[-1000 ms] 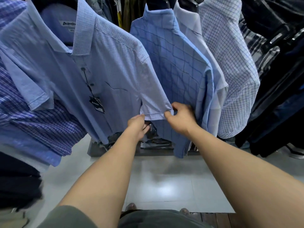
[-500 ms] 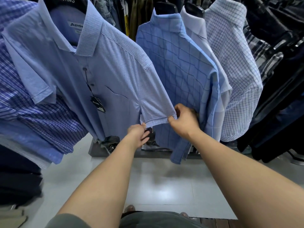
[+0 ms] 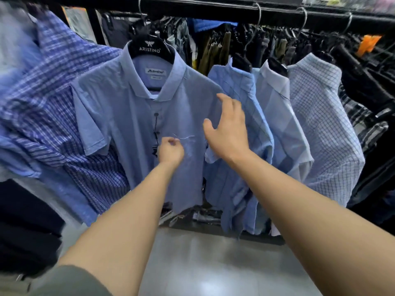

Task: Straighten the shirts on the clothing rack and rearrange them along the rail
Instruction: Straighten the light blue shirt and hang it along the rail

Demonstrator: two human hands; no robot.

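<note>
A light blue short-sleeved shirt [image 3: 132, 116] hangs facing me on a black hanger [image 3: 149, 49] from the black rail [image 3: 192, 5]. My left hand [image 3: 171, 150] is at the shirt's chest by the pocket, fingers curled, seeming to pinch the fabric. My right hand [image 3: 228, 129] hovers with fingers spread over the shirt's right shoulder and sleeve, holding nothing. To the right hang a blue windowpane-check shirt [image 3: 248, 116], a pale white-blue shirt [image 3: 280, 116] and a fine-check white shirt [image 3: 324, 129]. A dark blue striped shirt [image 3: 55, 107] hangs at the left.
Dark garments [image 3: 367, 86] crowd the rail's right end and a second rack behind. More dark clothes [image 3: 25, 221] hang low at the left. Grey tiled floor [image 3: 203, 263] lies below, with the rack's dark base [image 3: 213, 227] under the shirts.
Both hands let go of the light blue shirt's sleeve hem and rose to its chest and shoulder. The view tilted up, bringing the rail and hangers into sight.
</note>
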